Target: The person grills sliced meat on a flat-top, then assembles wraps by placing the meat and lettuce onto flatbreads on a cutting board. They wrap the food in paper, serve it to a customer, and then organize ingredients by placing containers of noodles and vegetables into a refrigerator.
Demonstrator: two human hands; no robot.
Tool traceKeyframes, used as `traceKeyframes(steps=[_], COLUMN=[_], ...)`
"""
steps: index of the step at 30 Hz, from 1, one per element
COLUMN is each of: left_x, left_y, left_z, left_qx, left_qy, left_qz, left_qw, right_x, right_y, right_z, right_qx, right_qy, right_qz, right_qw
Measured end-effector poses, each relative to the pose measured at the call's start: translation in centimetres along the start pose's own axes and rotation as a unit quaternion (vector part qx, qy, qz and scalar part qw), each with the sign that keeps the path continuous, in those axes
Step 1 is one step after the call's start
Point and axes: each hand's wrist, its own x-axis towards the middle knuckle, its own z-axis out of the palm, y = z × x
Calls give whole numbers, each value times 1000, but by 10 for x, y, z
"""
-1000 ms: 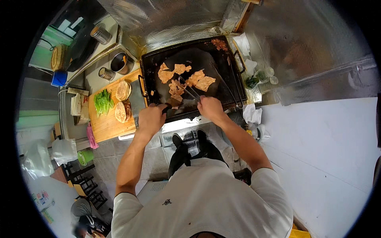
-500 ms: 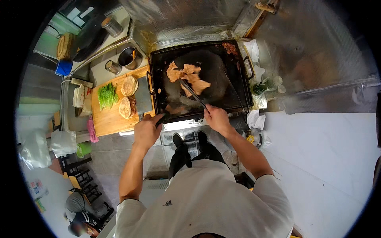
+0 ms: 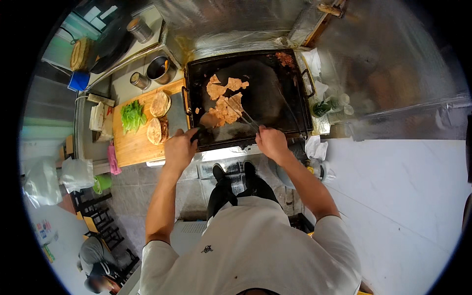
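Note:
My left hand (image 3: 179, 149) is closed round the dark handle of a spatula (image 3: 209, 121), whose flat blade rests by the lower left of the meat. In my right hand (image 3: 272, 143) are metal tongs (image 3: 250, 121), their tips reaching the near piece of meat. Thin browned meat slices (image 3: 227, 111) lie on the black griddle (image 3: 265, 98), with smaller pieces (image 3: 216, 90) just beyond. Whether the tongs grip the meat I cannot tell. A second long thin metal tool (image 3: 290, 110) lies along the griddle's right side.
Left of the griddle, a wooden board (image 3: 130, 155) bears green lettuce (image 3: 132, 117) and two round flatbreads (image 3: 160, 104). Behind it stand a metal pot (image 3: 161, 70) and a shaker tin (image 3: 140, 80). Green bottles (image 3: 322, 109) stand at right. A person (image 3: 98, 258) sits at lower left.
The lifted, folded meat now lies flatter on the griddle, nearer me. The spatula blade has come up beside it, and the tongs look more spread.

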Motion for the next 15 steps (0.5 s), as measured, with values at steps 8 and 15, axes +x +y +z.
traceKeyframes(steps=[8, 15], left_x=[-3, 3], left_y=[4, -2], left_z=[-5, 0], left_qx=[-20, 42], left_qy=[1, -80], left_qz=[-21, 31], left_qw=[1000, 995], right_x=[-5, -17], right_y=[26, -9], right_z=[-33, 5], right_qx=[-96, -51], right_qy=[41, -67], right_qz=[63, -33], right_qw=[993, 996])
